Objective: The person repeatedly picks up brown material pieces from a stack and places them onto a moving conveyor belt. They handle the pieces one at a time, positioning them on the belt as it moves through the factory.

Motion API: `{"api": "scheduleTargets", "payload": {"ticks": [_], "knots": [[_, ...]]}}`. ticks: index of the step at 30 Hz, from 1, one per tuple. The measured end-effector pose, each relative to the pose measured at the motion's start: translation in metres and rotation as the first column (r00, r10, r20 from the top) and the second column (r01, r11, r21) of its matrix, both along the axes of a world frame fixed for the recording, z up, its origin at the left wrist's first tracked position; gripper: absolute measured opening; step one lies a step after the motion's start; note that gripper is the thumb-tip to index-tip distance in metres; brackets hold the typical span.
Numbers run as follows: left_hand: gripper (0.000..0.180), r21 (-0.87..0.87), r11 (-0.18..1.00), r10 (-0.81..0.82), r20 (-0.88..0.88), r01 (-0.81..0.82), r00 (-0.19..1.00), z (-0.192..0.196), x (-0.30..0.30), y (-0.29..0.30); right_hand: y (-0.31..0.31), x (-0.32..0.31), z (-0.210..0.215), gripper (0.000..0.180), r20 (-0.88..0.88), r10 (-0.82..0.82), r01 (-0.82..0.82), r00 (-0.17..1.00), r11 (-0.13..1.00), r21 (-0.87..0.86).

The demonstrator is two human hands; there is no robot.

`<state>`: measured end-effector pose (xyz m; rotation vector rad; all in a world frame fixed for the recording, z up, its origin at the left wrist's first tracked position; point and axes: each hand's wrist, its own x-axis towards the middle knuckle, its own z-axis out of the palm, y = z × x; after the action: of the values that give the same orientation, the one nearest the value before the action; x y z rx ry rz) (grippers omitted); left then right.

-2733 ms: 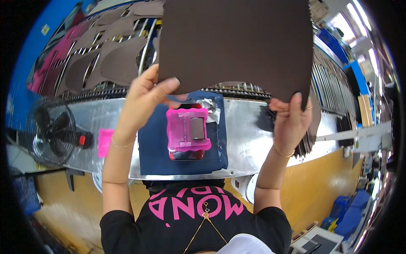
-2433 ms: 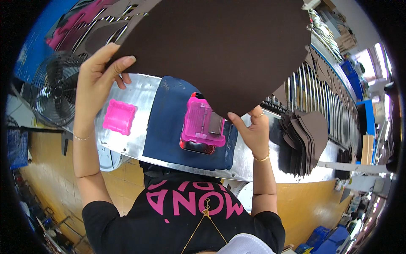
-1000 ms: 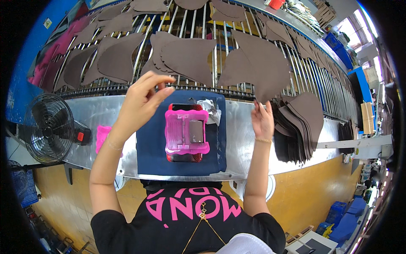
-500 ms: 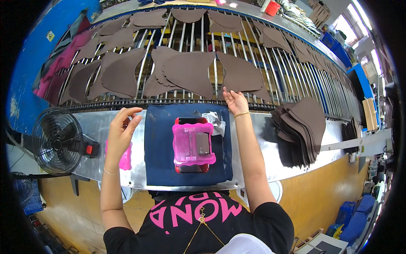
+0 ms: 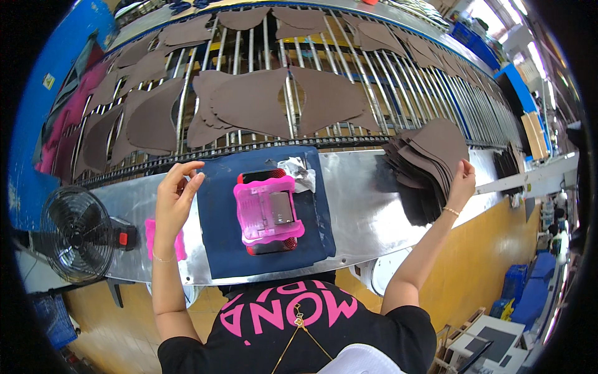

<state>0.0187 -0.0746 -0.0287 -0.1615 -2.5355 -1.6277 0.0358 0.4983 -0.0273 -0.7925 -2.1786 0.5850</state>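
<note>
And it's brown across the stacked pieces (image 5: 439, 143), hot pink on the middle tray (image 5: 254, 215) (red and black on the item (image 5: 283, 245) beneath!), navy cloth (image 5: 227, 258), silver counter (image 5: 358, 215).

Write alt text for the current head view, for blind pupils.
A person's right hand touches the right edge of a stack of brown sheets on a metal table; the left hand holds nothing visible. Between them, a pink scalloped tray tops a red-and-black object on dark blue cloth; beyond, more brown sheets lie on metal bars.
</note>
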Motion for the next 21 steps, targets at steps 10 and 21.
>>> {"api": "scheduleTargets", "payload": {"ticks": [10, 21], "knots": [[0.018, -0.037, 0.998, -0.054, 0.013, 0.054, 0.998, 0.000, -0.003, 0.016, 0.097, 0.016, -0.033, 0.075, 0.657, -0.372, 0.332, 0.656, 0.924, 0.191], [0.016, 0.011, 0.999, -0.041, 0.087, 0.040, 0.995, -0.012, 0.003, -0.002, 0.068, 0.006, -0.002, 0.075, 0.652, -0.454, 0.458, 0.607, 0.871, 0.179]]}}
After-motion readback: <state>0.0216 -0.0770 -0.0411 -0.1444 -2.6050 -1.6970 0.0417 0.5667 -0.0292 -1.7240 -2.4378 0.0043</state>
